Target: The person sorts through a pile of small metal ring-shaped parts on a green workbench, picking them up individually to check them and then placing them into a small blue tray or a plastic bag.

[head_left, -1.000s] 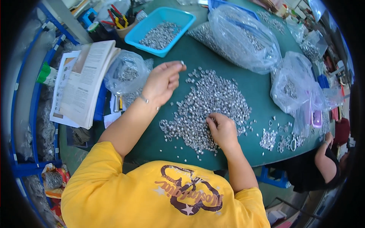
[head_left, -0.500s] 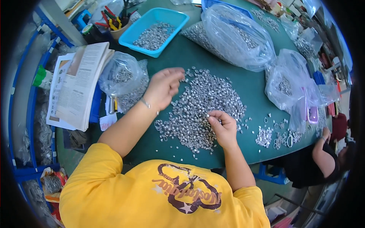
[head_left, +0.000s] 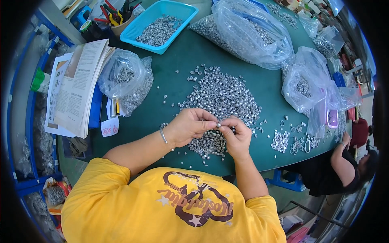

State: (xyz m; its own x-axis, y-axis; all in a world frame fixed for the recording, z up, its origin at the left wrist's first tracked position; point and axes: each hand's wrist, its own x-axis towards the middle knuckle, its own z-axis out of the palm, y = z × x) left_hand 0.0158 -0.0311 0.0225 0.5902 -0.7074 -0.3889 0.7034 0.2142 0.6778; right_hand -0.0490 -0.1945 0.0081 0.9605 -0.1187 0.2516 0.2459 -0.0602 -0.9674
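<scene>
A large heap of small silver metal rings [head_left: 225, 97] lies on the green table [head_left: 186, 56] in front of me. My left hand [head_left: 189, 126] and my right hand [head_left: 236, 135] meet over the near edge of the heap. Their fingertips pinch one small silver piece [head_left: 219, 125] between them. A thin bracelet circles my left wrist. Loose pieces are scattered around the heap.
A blue tray [head_left: 162, 24] of the same parts stands at the back. Clear plastic bags of parts lie at back centre [head_left: 247, 32], left [head_left: 127, 83] and right [head_left: 308, 85]. An open booklet [head_left: 79, 87] lies at left. Another person [head_left: 348, 170] sits at the right edge.
My left hand has pulled back from the far left side of the heap to meet my right hand near the front edge. Both now pinch a small piece together.
</scene>
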